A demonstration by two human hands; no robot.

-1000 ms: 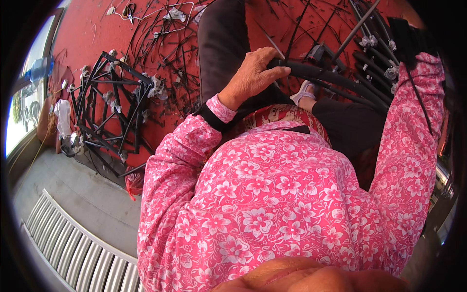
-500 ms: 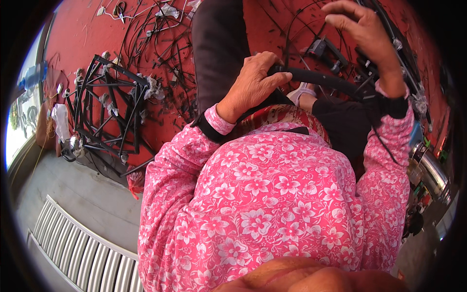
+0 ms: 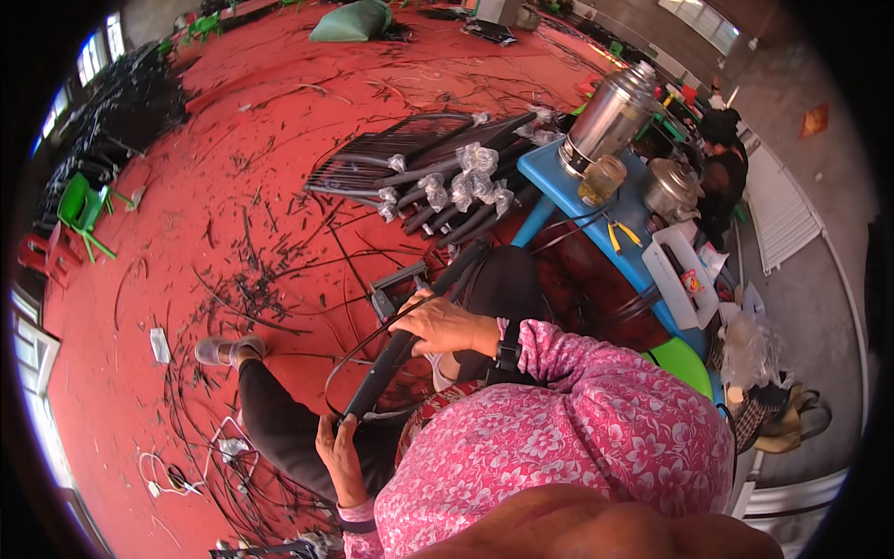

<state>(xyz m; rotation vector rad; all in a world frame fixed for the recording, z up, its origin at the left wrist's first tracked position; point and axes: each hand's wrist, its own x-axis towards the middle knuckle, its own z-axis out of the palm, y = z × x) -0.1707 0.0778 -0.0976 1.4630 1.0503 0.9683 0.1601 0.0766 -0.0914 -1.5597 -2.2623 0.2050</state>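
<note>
A long black tube (image 3: pixel 380 369) lies slanted across my lap. At its lower end, my left hand (image 3: pixel 341 458) is closed, thumb and fingers pinching the tube's tip. My right hand (image 3: pixel 445 326) is closed over the tube further up, its palm and some of the fingertips hidden. A thin black strip (image 3: pixel 350 352) bows out beside the tube, running from near my right hand down toward my left fingers. Just beyond my right hand sits a dark metal bracket-like piece (image 3: pixel 399 287).
Black tubes with plastic-wrapped ends (image 3: pixel 447 191) are piled ahead. On the right, a blue table (image 3: pixel 549 177) bears a steel flask (image 3: pixel 610 116), a jar, a pot, yellow-handled pliers (image 3: pixel 622 237) and a white tray. Black scraps litter the red floor (image 3: pixel 251 186). Another person (image 3: pixel 724 168) sits beyond the table.
My view has swung, bringing the table and wider floor into sight. My right hand, raised with fingers apart before, is now closed on the tube. My left hand stays at the tube's end.
</note>
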